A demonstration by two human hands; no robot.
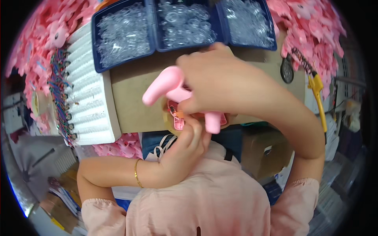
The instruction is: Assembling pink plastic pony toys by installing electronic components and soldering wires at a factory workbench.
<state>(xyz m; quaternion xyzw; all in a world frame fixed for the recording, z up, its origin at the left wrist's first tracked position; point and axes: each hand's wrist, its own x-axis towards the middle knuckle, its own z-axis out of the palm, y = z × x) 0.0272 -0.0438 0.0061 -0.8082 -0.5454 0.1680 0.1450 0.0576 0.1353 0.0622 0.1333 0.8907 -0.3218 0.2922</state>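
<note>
Over the near edge of the table, my right hand [214, 78] is closed around a smooth pink plastic toy shell [163, 84], with a rounded limb sticking out at its left. Another stubby pink limb [213, 122] points down under the palm. Beneath lies an open pink shell half [178, 125] with ribbed insides and a dark coiled wire or spring, partly covered by my hands. My left hand [191, 135] comes from below, its fingers pinched at a small orange part [179, 115] in that half. A round tan rest [168, 122] shows under the shell.
Three joined blue bins [153, 49] of clear plastic pieces stand at the back. At left is a white ribbed tray [92, 94] with bundled wired parts [61, 94]. Pink toy shells [43, 51] heap on both sides. A yellow-handled tool [318, 94] hangs at right, near a dark oval object [287, 70].
</note>
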